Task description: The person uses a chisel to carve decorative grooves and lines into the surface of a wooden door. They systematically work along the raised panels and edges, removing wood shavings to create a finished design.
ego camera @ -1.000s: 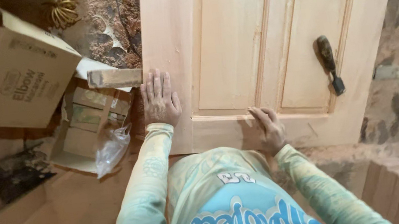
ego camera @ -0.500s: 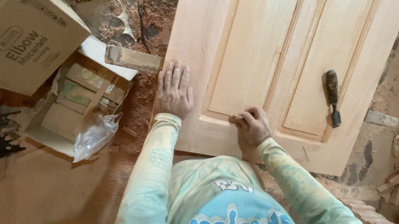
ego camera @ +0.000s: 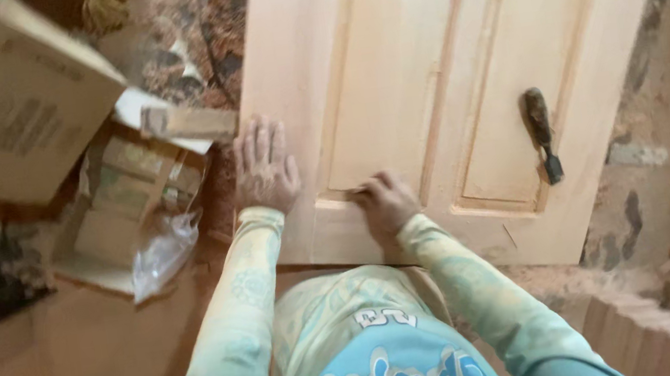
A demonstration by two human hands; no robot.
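A pale unfinished wooden panel door (ego camera: pixel 455 51) lies flat in front of me. My left hand (ego camera: pixel 265 164) rests flat on its left stile, fingers spread. My right hand (ego camera: pixel 384 200) presses on the bottom rail with its fingers curled; whether it holds something small I cannot tell. A dark-handled chisel (ego camera: pixel 541 133) lies on the door to the right, clear of both hands. Both arms wear light patterned sleeves.
An open cardboard box (ego camera: pixel 23 108) with smaller boxes inside and a clear plastic bag (ego camera: pixel 158 253) sits to the left. A small wood block (ego camera: pixel 190 122) lies beside the door's edge. Sawdust covers the floor. Wooden boards (ego camera: pixel 656 335) lie at lower right.
The view has swung and the door now appears more upright in frame. My right hand slid left along the bottom rail. My left hand stays flat on the stile.
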